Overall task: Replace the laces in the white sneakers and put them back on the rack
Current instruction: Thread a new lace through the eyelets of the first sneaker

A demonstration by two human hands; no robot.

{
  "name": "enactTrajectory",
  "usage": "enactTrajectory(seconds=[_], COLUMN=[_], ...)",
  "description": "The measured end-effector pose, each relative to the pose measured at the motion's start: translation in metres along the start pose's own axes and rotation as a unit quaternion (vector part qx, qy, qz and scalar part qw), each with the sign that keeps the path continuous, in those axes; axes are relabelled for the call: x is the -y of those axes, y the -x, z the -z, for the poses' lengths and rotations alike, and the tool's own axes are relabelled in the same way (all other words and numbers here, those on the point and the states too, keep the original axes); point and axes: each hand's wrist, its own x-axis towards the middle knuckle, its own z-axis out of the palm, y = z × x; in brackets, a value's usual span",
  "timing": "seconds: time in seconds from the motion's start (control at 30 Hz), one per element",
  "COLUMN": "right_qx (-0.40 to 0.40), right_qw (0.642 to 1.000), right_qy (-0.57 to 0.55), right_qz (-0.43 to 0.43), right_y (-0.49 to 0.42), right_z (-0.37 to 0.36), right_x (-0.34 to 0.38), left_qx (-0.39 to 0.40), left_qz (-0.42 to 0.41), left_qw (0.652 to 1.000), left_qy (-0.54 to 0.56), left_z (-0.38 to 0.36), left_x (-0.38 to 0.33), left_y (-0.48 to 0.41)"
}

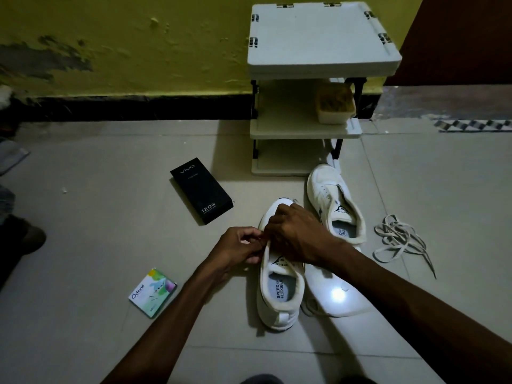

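Two white sneakers stand on the tiled floor in front of a white shoe rack (pixel 304 128). The nearer sneaker (pixel 279 295) points away from me. My left hand (pixel 241 246) pinches something small at the sneaker's left edge, near the eyelets; I cannot make out a lace in it. My right hand (pixel 293 234) lies curled over the tongue and lace area and hides it. The second sneaker (pixel 332 200) stands to the right, unlaced. A loose tangle of whitish laces (pixel 399 239) lies on the floor further right.
A black phone box (pixel 202 191) lies on the floor left of the shoes. A small Odonil packet (pixel 153 292) sits near my left forearm. A tub of brownish stuff (pixel 335 105) stands on the rack's middle shelf. A bright light spot (pixel 338 295) glares beside the near sneaker.
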Motion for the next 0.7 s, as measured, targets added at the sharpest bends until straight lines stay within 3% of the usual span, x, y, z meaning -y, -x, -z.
enactTrajectory(seconds=[0.13,0.23,0.37,0.53,0.6,0.7], right_qx=[0.004,0.01,0.002,0.07,0.077,0.057], right_qw=[1.0,0.993,0.948,0.909,0.868,0.762], right_qy=[-0.004,-0.047,-0.183,-0.265,-0.333,-0.469], right_qz=[-0.019,-0.107,-0.261,-0.315,-0.36,-0.442], right_y=[-0.001,0.005,0.016,0.022,0.022,0.024], right_z=[0.007,0.011,0.01,0.013,0.014,0.014], right_x=[0.005,0.017,0.027,0.035,0.032,0.031], left_qx=[-0.025,-0.043,-0.045,-0.048,-0.051,-0.09], left_qz=[-0.025,-0.041,-0.032,-0.042,-0.044,-0.056], left_qw=[0.999,0.998,0.998,0.998,0.998,0.993], left_qy=[0.002,-0.004,0.017,0.007,0.014,0.043], left_z=[-0.002,-0.007,-0.01,-0.014,-0.012,0.0], left_x=[-0.001,0.0,0.004,-0.002,-0.006,-0.017], left_y=[0.004,0.007,0.009,0.015,0.017,0.014])
